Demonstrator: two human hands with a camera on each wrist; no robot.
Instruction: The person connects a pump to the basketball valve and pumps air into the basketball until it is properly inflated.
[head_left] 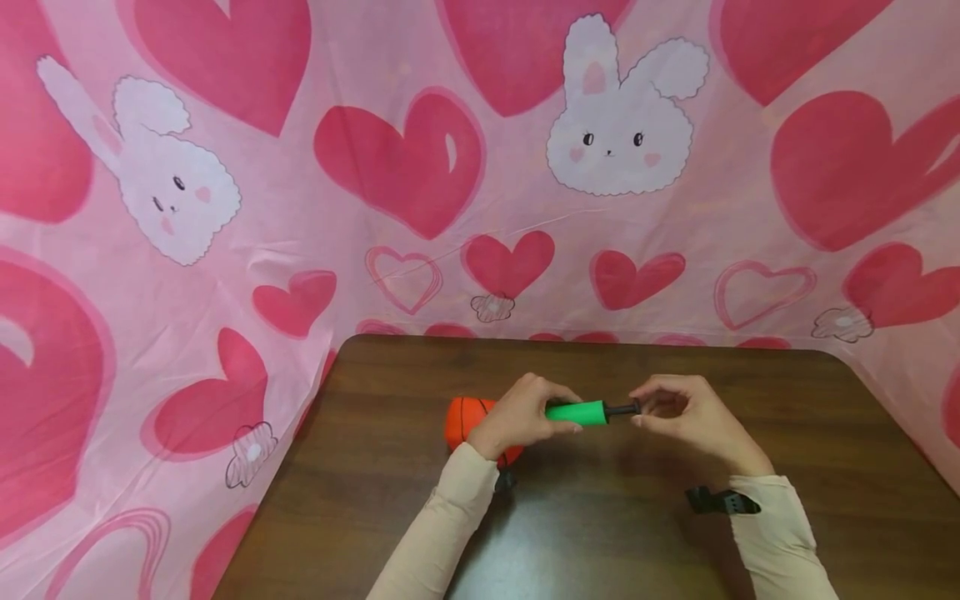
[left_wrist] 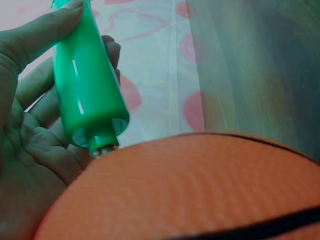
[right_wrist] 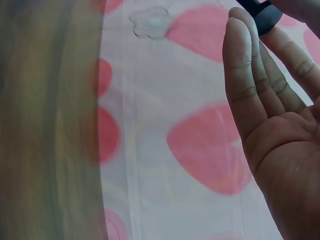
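My left hand [head_left: 516,417] grips the green barrel of a small hand pump [head_left: 577,413], thumb on one side and fingers on the other. In the left wrist view, the pump's narrow metal-tipped end [left_wrist: 104,149] sits right at the surface of an orange basketball [left_wrist: 190,185] with black lines. My left hand and wrist partly cover that ball [head_left: 467,410] in the head view. A black rod sticks out of the barrel's right end, and my right hand [head_left: 693,417] pinches its black handle [right_wrist: 268,19] between thumb and index finger, the other fingers fairly straight.
The brown wooden table [head_left: 600,533] has rounded far corners. Behind it and to the left hangs a pink cloth [head_left: 517,200] printed with hearts and rabbits. A black strap [head_left: 723,501] circles the right wrist at the sleeve.
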